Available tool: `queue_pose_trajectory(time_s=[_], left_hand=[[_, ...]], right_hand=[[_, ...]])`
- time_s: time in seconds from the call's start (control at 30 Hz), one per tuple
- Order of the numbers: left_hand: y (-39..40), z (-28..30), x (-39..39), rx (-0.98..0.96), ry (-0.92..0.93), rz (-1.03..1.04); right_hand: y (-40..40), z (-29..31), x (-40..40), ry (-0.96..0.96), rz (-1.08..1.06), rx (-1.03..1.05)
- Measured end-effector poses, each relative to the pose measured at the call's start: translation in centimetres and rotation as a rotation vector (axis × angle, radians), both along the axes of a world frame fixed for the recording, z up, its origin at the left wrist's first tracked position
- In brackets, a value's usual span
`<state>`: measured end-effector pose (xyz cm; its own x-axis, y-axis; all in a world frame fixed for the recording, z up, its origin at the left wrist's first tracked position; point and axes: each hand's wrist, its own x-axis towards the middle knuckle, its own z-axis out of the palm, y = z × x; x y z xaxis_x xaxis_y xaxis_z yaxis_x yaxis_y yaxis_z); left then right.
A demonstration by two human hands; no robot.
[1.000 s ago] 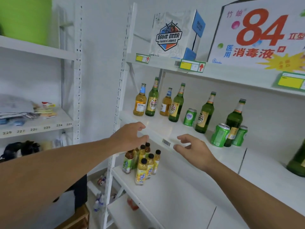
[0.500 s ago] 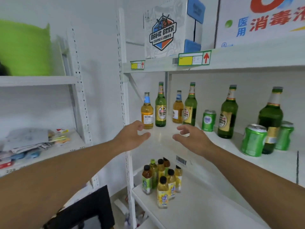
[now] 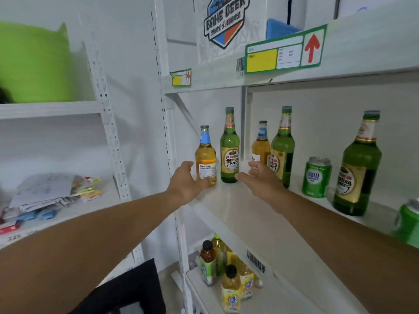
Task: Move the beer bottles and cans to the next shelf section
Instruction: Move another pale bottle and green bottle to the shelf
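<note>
I am watching the left hand [image 3: 184, 181], open, closing around the amber beer bottle [image 3: 205, 158] at the shelf's [image 3: 247, 211] far left, and the right hand [image 3: 260, 177], open, nearing the green Yanjing bottle [image 3: 229, 152]; crowded neighbouring bottles are risking a knock-over.

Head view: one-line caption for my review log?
Both open hands, left hand and right hand, reach toward amber bottle and green bottle.

Bright, even light; soft motion blur; wide-angle bending at edges.
</note>
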<state>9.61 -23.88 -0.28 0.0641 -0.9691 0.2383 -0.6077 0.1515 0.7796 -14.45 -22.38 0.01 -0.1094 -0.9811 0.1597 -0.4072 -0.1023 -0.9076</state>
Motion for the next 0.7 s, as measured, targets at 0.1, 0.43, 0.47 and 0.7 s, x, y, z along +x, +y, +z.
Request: queue_pose_trajectory(time_s=[0.1, 0.43, 0.47, 0.7], left_hand=[[-2.9, -0.1, -0.1, 0.017, 0.036, -0.035], [-10.2, -0.8, 0.3, 0.017, 0.217, -0.14], [-10.6, -1.1, 0.4, 0.008, 0.194, -0.132], [-10.6, -1.6, -0.1, -0.028, 0.21, -0.055]], right_hand=[[-2.8, -0.4, 0.6, -0.038, -0.022, -0.008], [-9.8, 1.3, 3.0, -0.113, -0.005, -0.032], [-10.5, 1.3, 3.4, -0.121, 0.0, -0.036], [-12.7, -0.3, 4.5, -0.11, -0.088, -0.087]])
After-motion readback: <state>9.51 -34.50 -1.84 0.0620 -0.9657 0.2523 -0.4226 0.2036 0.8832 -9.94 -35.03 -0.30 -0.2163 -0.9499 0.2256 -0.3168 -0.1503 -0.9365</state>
